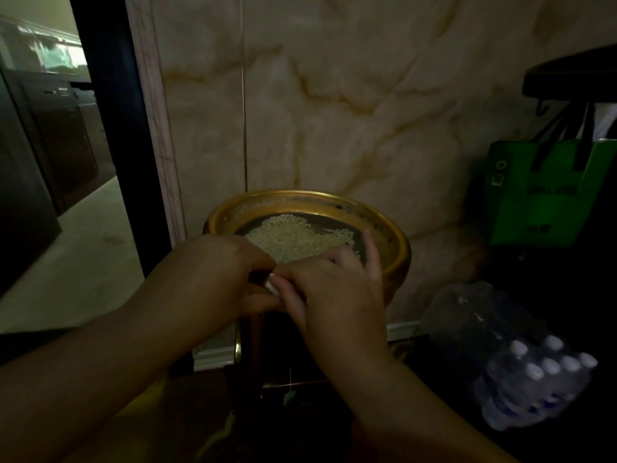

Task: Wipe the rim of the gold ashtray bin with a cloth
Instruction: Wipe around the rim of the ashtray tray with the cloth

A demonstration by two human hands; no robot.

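Gold ashtray bin (pixel 399 248) against marble wall (pixel 334 95), pale granules (pixel 293 240) in dish. Left hand (pixel 213 275) and right hand (pixel 330 292) meet over near rim, both pinched on small white cloth (pixel 272 285), mostly hidden. Green bag (pixel 541 195), pack of water bottles (pixel 521 372) to right.

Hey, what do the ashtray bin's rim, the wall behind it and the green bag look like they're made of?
Rim: likely gold-toned metal with a satin sheen; it catches soft highlights along its curve. Wall: cream marble or marble-look panel, polished, with tan veins and a thin vertical seam. Green bag: probably matte non-woven fabric or paper with dark strap handles; the dim light leaves it open.
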